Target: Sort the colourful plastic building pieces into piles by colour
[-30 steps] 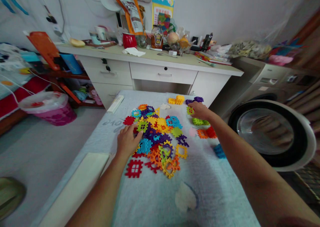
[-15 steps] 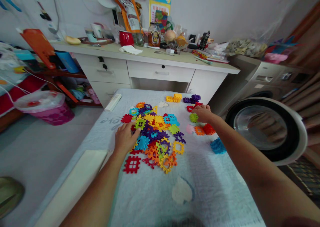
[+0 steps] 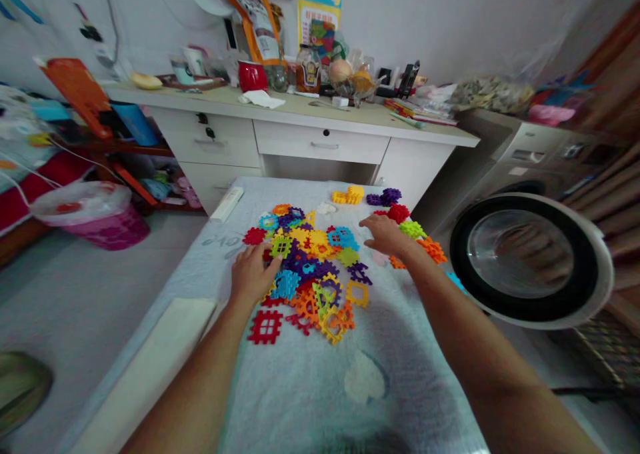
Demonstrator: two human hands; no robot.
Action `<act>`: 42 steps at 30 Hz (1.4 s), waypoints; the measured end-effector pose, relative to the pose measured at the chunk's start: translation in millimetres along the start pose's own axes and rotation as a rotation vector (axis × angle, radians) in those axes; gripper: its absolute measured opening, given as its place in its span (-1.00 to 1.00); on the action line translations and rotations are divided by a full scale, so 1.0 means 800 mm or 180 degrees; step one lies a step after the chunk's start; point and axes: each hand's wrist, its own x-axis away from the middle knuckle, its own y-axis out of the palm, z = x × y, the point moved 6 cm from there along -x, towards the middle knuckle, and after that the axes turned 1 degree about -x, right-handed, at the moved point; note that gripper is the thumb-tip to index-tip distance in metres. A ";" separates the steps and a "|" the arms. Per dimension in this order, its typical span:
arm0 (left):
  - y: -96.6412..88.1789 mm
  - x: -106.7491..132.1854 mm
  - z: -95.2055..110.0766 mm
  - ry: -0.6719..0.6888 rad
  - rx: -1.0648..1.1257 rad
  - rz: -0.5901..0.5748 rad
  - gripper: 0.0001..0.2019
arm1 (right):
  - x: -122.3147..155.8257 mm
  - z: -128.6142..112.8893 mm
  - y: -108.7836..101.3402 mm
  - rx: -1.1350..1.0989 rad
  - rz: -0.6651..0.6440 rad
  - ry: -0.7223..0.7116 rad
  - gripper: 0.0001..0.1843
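Colourful plastic interlocking blocks lie in a mixed pile on the cloth-covered table (image 3: 295,401). At the pile's left edge my left hand (image 3: 251,274) grips a green window-shaped block (image 3: 281,247) between thumb and fingers. My right hand (image 3: 387,235) hovers right of the pile, fingers apart and nothing in them. Nearest to it in the pile are a blue block (image 3: 343,238) and a plain green block (image 3: 349,258). Beyond it and partly behind its wrist sit small groups by colour: red blocks (image 3: 399,213), green blocks (image 3: 412,229) and orange blocks (image 3: 433,249).
Yellow blocks (image 3: 349,195) and purple blocks (image 3: 385,197) stand along the table's far edge. A white box (image 3: 227,205) lies at the far left corner. Right of the table, a washing machine door (image 3: 530,261) hangs open. A cluttered desk (image 3: 320,117) stands behind.
My right hand has moved left from the sorted groups towards the pile, and the green group behind it is now uncovered. My left hand stays on the green window-shaped block.
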 end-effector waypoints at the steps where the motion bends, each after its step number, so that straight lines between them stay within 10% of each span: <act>1: 0.000 0.000 0.000 0.0011 -0.0005 -0.0005 -0.60 | 0.000 -0.014 0.008 -0.0180 0.0030 -0.0079 -0.45; 11: -0.001 0.000 0.001 0.0051 0.0042 0.0054 -0.63 | -0.003 -0.050 0.070 -0.1052 0.0727 0.0340 -0.54; 25: 0.001 0.000 -0.001 0.0066 0.0132 0.0070 -0.62 | 0.011 -0.009 0.060 -0.2024 0.2019 0.0633 -0.68; 42: 0.003 -0.001 -0.003 0.0066 0.0062 0.0083 -0.59 | 0.009 -0.017 0.075 -0.1208 0.0374 0.0307 -0.31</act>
